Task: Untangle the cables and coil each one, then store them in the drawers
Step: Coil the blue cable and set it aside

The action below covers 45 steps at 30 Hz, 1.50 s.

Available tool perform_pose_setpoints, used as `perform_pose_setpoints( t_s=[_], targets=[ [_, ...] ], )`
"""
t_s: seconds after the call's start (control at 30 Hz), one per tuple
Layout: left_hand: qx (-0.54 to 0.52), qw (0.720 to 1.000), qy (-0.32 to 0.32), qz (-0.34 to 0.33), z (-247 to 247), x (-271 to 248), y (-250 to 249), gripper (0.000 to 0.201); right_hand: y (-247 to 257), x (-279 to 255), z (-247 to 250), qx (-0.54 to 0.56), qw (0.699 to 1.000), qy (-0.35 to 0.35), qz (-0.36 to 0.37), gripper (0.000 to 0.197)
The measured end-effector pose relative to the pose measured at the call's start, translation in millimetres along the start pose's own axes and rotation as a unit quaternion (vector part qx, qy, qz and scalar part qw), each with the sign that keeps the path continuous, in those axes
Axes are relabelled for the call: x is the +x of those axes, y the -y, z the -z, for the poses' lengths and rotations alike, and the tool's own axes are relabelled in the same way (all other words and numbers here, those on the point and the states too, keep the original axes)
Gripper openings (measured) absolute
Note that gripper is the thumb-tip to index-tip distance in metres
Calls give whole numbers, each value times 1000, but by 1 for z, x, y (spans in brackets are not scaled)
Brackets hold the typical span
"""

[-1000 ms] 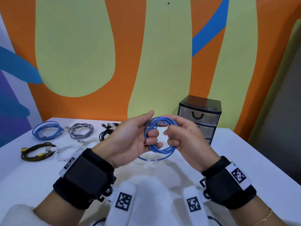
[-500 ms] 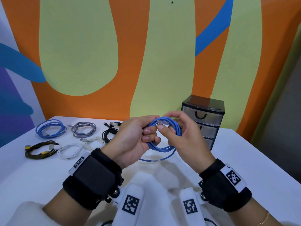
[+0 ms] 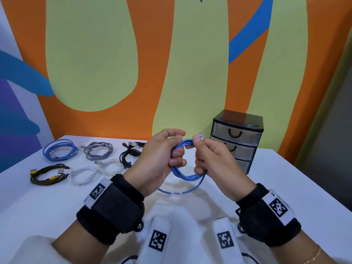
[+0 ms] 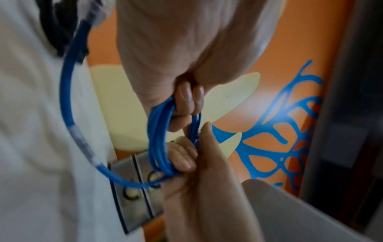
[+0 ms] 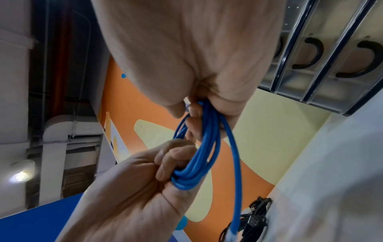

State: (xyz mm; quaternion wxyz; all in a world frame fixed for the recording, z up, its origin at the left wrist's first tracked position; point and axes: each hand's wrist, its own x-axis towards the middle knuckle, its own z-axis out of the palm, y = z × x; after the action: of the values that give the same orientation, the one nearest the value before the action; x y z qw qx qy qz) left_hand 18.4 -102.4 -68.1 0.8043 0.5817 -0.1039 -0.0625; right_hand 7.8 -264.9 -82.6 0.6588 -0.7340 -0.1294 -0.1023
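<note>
A blue network cable [image 3: 187, 176] is wound into a small coil and held above the white table [image 3: 285, 187]. My left hand [image 3: 175, 149] grips the coil's left side with curled fingers. My right hand [image 3: 198, 147] pinches the cable's clear plug [image 3: 201, 135] upright above the coil, while its lower fingers curl round the coil's right side. One loose loop [image 3: 179, 192] hangs below. The coil [image 4: 157, 139] shows squeezed between both hands in the left wrist view, and the coil [image 5: 201, 155] likewise in the right wrist view. The small drawer unit [image 3: 238, 141] stands just behind my right hand.
Coiled cables lie at the table's back left: a blue one [image 3: 60, 151], a grey one [image 3: 98, 150], a black one [image 3: 129, 155], two white ones [image 3: 106, 166], and a dark one with yellow plugs [image 3: 47, 173]. The painted wall stands close behind. All three drawers look closed.
My right hand has drawn the clear plug end up and now holds it upright above the coil. The coil has been squeezed narrower between the hands.
</note>
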Motion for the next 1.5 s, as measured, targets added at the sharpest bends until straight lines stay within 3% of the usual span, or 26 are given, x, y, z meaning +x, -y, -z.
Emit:
perform_pose_setpoints(
  t_s=[0.07,0.13,0.23,0.27,0.33,0.4,0.5,0.57,0.7,0.83,0.97,1.03,1.13,1.27,1.43,1.5],
  targets=[
    [86,995,14,-43,1,1,-2,20,-2,3,3,-36,999,-24,-3,40],
    [201,970,-12,-133,6,3,-5,19,-4,7,10,-37,997,-68,8,38],
    [305,904,-150,-261,19,8,-9,34,-6,14,21,10,989,-147,25,35],
    [294,898,-199,-261,21,9,-10,39,-5,16,24,25,985,-171,26,35],
    [254,920,-239,-178,24,9,-12,49,-4,17,27,70,976,-205,26,34],
    [229,954,-183,-66,24,9,-10,54,-1,16,28,114,968,-222,28,31],
    [154,988,-25,23,18,7,-3,31,-3,17,27,100,970,-219,35,33],
    [104,994,19,5,13,4,0,18,-5,16,24,66,975,-208,38,39],
    [87,991,50,-93,5,-3,1,17,-8,17,25,18,973,-225,45,45],
    [145,972,81,-168,-8,-13,-3,15,-11,17,22,20,976,-213,33,46],
    [259,941,35,-215,-6,-9,0,12,-12,13,15,34,987,-156,31,35],
    [286,935,0,-211,-4,-7,0,13,-11,10,10,73,988,-131,33,34],
    [253,949,-25,-187,-5,-8,-1,16,-8,8,3,128,984,-119,30,31],
    [227,961,-57,-147,-4,-4,0,48,-5,4,-1,178,977,-117,24,29],
    [283,950,-79,-101,-3,-1,2,23,-2,0,-9,192,975,-110,34,44],
    [293,950,-60,-95,-2,0,5,10,-1,0,-9,183,976,-115,37,38]
  ],
)
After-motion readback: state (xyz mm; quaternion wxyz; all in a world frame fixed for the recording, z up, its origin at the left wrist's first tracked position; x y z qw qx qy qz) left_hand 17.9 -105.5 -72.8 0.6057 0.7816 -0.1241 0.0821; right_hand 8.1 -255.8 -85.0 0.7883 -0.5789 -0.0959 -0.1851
